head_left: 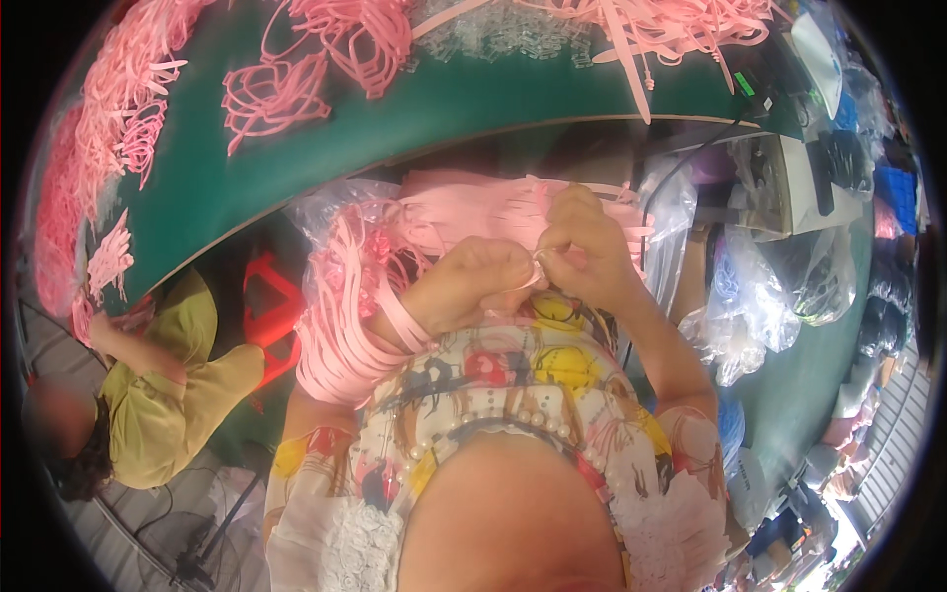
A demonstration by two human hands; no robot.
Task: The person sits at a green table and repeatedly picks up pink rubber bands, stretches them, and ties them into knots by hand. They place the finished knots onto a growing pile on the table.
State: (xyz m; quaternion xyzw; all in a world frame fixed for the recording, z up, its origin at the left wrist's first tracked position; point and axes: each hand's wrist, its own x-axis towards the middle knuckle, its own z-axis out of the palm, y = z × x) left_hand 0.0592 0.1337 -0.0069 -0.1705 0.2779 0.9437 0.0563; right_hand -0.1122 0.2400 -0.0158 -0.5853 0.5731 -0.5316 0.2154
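Observation:
Close together in front of my chest, both hands are closed around a thin pink strap [538, 268]. My left hand [472, 274] is curled, its fingertips pressed at the strap. From the right, my right hand [589, 247] pinches the same spot with thumb and forefinger. Whatever small part lies between the fingertips is mostly hidden. Many looped pink straps [335, 357] hang around my left forearm. Beyond my hands, a flat bundle of pink straps [464, 212] lies across my lap, beside a clear plastic bag [335, 202].
The green table [395, 133] curves ahead, bearing heaps of pink straps [350, 39] and a pile of small clear plastic pieces [498, 37]. At left are a red-orange stool [271, 306] and a seated co-worker [163, 405]. Plastic bags [740, 296] and a box [784, 187] stand right.

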